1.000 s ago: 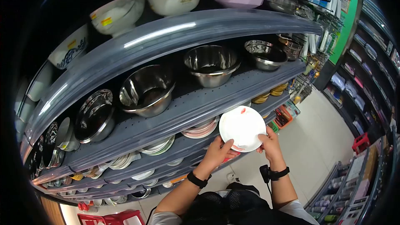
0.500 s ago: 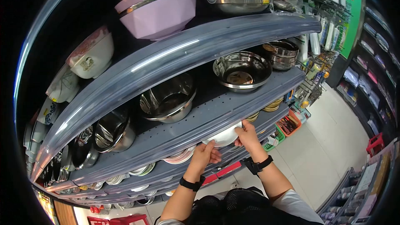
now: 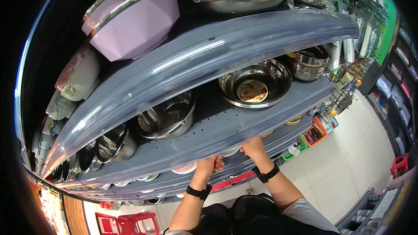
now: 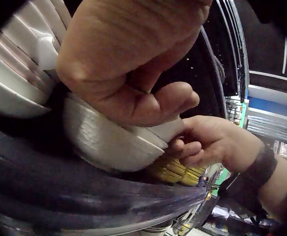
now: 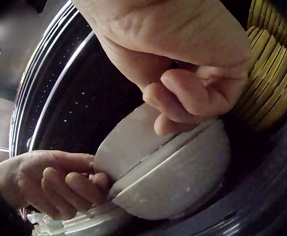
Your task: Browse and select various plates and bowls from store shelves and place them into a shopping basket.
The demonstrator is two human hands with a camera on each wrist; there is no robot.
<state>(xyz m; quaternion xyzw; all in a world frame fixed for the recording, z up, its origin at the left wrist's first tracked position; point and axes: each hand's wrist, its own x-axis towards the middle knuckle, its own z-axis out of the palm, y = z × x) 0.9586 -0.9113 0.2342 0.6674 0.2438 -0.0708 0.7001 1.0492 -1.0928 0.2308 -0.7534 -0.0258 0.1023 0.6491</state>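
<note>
White bowl (image 5: 133, 140) sits tilted at the centre of my right wrist view, above other white bowls (image 5: 182, 172) beside the dark shelf edge (image 5: 251, 201); I can't tell whether it has settled into them. My left hand (image 5: 52, 184), lower left there, pinches its rim; my right hand (image 4: 214, 140), right of centre in the left wrist view, grips the opposite side, fingers curled. Yellow dishes (image 5: 273, 73) line the upper right; purple bowls (image 3: 135, 24) fill the head view's upper left.
</note>
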